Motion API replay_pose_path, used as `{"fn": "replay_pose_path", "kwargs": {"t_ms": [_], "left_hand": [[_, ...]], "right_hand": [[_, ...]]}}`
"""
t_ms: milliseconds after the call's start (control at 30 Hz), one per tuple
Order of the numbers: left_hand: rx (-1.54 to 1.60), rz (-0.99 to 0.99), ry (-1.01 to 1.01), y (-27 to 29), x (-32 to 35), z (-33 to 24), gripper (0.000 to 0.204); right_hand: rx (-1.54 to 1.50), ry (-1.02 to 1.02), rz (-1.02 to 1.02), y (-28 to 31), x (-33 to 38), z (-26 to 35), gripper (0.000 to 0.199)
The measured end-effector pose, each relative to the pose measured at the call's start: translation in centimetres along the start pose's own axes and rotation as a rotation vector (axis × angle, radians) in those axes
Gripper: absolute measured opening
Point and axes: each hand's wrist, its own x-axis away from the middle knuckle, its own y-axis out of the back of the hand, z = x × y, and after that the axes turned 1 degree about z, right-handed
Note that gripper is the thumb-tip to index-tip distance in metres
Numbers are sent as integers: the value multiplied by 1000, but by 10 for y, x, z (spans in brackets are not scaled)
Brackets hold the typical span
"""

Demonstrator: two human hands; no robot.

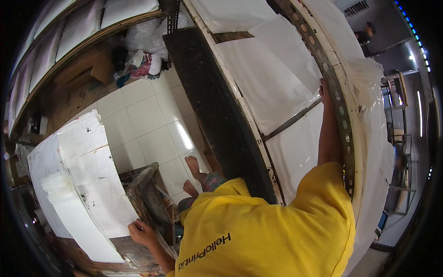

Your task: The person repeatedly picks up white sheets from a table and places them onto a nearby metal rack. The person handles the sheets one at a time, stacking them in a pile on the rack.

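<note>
Reaching two ways at once
Your left hand is pressing flat on white sheets; your right hand is touching shelved sheets, grip unclear.

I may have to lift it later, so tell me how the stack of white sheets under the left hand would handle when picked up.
The stack of white sheets probably bends easily: its sheets look thin and wide. It overhangs its support, so it may sag or slide if pushed. The left hand rests at its corner; a one-handed lift would likely let it droop.
</note>
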Motion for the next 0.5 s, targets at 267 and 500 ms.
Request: {"fn": "replay_pose_path", "kwargs": {"t_ms": [267,500], "left_hand": [[-36,50,36,2,2,1,24],[-27,83,91,6,0,-6,24]], "right_hand": [[211,-170,-207,30,13,-52,13],[324,-133,-231,28,25,-51,18]]}}
